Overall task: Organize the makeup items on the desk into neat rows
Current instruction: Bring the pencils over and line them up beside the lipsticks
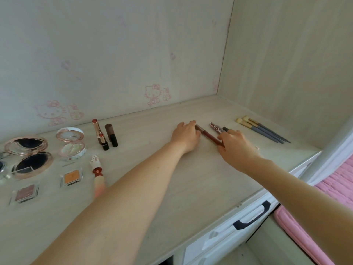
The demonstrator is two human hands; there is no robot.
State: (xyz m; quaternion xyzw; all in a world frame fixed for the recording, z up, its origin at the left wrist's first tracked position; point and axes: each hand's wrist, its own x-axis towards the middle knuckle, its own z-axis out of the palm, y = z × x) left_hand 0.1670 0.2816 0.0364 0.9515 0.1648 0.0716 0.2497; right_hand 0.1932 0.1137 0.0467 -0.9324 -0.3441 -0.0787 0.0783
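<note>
A slim reddish-brown lip pencil (208,135) lies flat on the desk (191,178), towards the back edge and right of centre, and is held at both ends: the left hand (186,135) is set against its far, paler tip with curled fingers, while the right hand (236,145) pinches its near end. Whether the left fingers truly close round the tip or only steady it cannot be told, since they are hidden behind the hand. The pencil is judged to be light, rigid and smooth, so it is likely to roll if released on a slant; a hold at the two ends, as here, allows it to be squared to the row without twisting. Just to its right a tube marked COLOR (215,128) and a dark pencil (226,129) lie at a like angle, partly covered by the right hand, and further towards the right edge four brushes (261,130) are laid side by side. At the left edge the open compacts (28,155) and small shadow pans (71,176) look more fragile and would be better lifted by their rims, and the lipsticks (106,136) near the back edge, being round, may roll too.
</note>
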